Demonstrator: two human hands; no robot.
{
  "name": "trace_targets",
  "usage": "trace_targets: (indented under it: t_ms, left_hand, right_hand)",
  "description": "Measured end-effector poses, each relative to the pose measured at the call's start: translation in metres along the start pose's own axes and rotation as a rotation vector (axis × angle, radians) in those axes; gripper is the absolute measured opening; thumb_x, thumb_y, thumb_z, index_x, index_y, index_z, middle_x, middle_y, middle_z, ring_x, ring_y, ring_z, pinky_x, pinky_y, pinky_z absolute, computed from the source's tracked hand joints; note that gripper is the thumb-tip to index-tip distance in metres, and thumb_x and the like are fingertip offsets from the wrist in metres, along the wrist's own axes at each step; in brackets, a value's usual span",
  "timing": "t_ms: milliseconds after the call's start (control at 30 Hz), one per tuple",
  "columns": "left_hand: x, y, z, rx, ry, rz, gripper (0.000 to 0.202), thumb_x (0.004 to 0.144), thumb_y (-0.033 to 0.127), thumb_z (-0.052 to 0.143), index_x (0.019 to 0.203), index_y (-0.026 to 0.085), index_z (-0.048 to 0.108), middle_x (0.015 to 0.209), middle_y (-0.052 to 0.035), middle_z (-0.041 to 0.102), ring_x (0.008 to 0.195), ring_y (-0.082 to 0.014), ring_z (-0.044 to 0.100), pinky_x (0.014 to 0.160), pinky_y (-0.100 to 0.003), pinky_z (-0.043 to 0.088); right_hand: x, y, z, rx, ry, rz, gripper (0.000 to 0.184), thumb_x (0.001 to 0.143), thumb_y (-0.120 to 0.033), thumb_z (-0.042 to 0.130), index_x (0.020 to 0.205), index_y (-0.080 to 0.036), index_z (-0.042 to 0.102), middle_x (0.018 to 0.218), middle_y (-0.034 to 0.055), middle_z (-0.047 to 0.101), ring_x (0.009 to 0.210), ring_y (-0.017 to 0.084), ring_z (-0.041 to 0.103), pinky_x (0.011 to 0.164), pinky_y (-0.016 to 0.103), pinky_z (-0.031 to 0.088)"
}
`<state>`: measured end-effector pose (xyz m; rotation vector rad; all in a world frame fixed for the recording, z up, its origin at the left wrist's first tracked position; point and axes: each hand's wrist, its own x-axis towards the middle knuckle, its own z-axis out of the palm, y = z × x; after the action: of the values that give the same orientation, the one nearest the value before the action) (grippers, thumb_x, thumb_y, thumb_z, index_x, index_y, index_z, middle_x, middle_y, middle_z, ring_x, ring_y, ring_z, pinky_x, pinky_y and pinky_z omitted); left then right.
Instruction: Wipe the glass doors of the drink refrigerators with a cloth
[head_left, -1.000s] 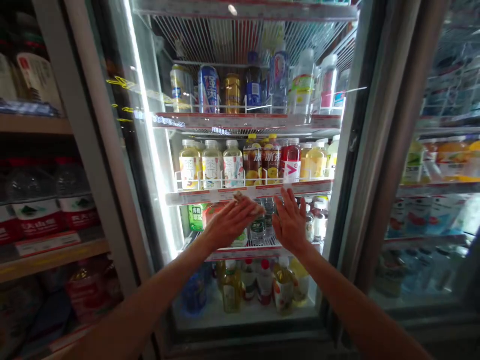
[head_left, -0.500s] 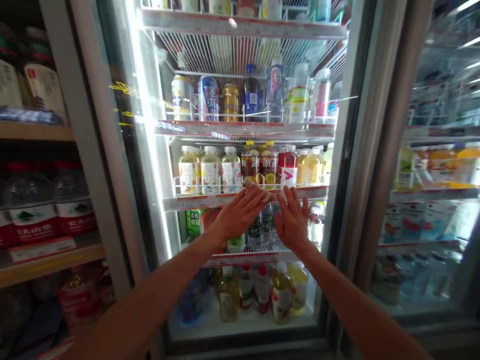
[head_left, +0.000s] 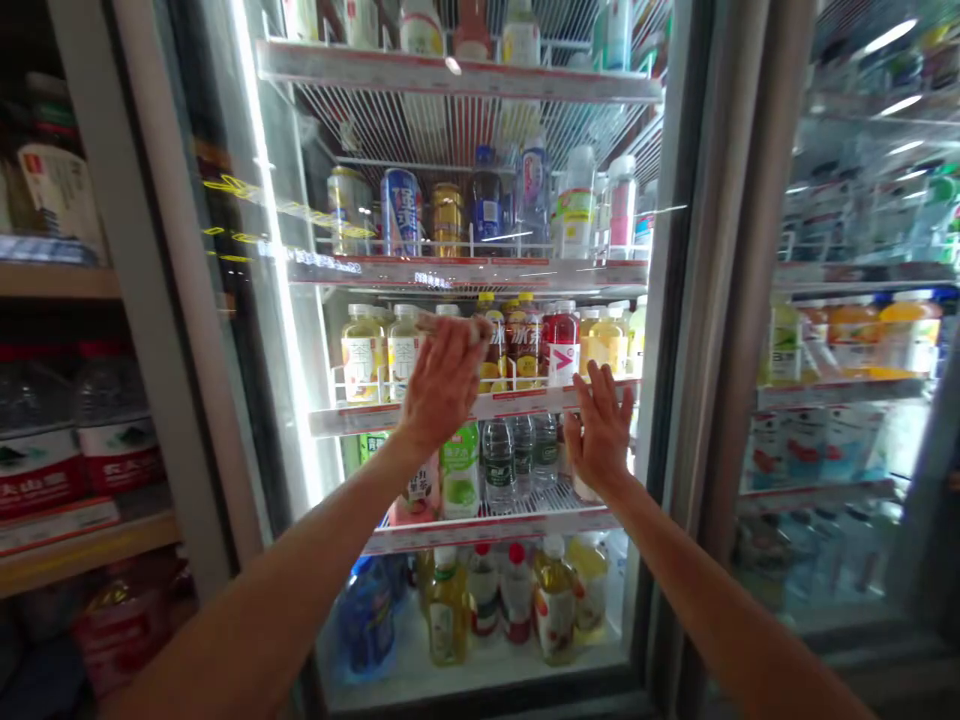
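Observation:
A lit drinks cooler stands in front of me behind a glass door (head_left: 300,215), on which yellow and white reflections show. My left hand (head_left: 442,390) lies with its fingers over a small beige cloth (head_left: 454,325), level with the bottles on the middle shelf. Only the cloth's upper edge peeks out past the fingertips. To the right, my right hand (head_left: 602,425) is spread with its palm toward the glass, holding nothing. Beyond it stand a red-drink bottle (head_left: 562,345) and clear water bottles (head_left: 499,460). The left hand hides part of the tea bottles (head_left: 363,350).
A metal door frame (head_left: 712,300) runs down the right side, with another cooler of drinks (head_left: 855,340) past it. At left, wooden shelves (head_left: 60,285) hold large red-labelled bottles (head_left: 34,460). Cans (head_left: 402,212) stand on an upper shelf, and oil-coloured bottles (head_left: 448,610) at the bottom.
My left hand has moved left and slightly up with the cloth, away from the right hand. My right hand stays spread, near the same height. The view has shifted slightly.

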<state>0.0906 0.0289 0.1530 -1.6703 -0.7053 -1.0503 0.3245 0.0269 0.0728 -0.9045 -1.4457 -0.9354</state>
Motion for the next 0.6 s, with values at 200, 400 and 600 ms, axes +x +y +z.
trace_targets:
  t_ms: [200, 400, 600]
  left_hand:
    - [0.009, -0.013, -0.006, 0.030, -0.085, 0.254, 0.044, 0.090, 0.023, 0.041, 0.134, 0.018, 0.043, 0.143, -0.0075, 0.041, 0.136, -0.0221, 0.030, 0.112, -0.040, 0.029]
    - [0.014, -0.094, -0.039, 0.133, 0.209, -0.528, 0.052, 0.091, 0.031, 0.033, 0.134, 0.002, 0.038, 0.148, -0.0131, 0.029, 0.139, -0.0323, 0.018, 0.114, -0.053, 0.019]
    - [0.041, -0.042, -0.015, 0.103, -0.003, -0.131, 0.051, 0.089, 0.028, 0.036, 0.137, 0.012, 0.038, 0.147, -0.0119, 0.034, 0.141, -0.0259, 0.016, 0.115, -0.047, 0.023]
  right_hand:
    - [0.011, -0.010, 0.003, 0.012, -0.031, -0.023, 0.063, 0.091, -0.024, 0.038, 0.147, -0.027, 0.010, 0.149, 0.0082, 0.031, 0.139, 0.025, 0.026, 0.109, 0.052, 0.023]
    - [0.017, 0.020, 0.001, -0.021, 0.019, -0.001, 0.063, 0.090, -0.023, 0.039, 0.147, -0.027, 0.013, 0.152, 0.0065, 0.025, 0.140, 0.025, 0.023, 0.111, 0.053, 0.019]
    - [0.049, 0.013, 0.010, -0.029, 0.090, -0.049, 0.060, 0.091, -0.024, 0.038, 0.147, -0.025, 0.015, 0.151, 0.0066, 0.028, 0.139, 0.024, 0.024, 0.112, 0.049, 0.018]
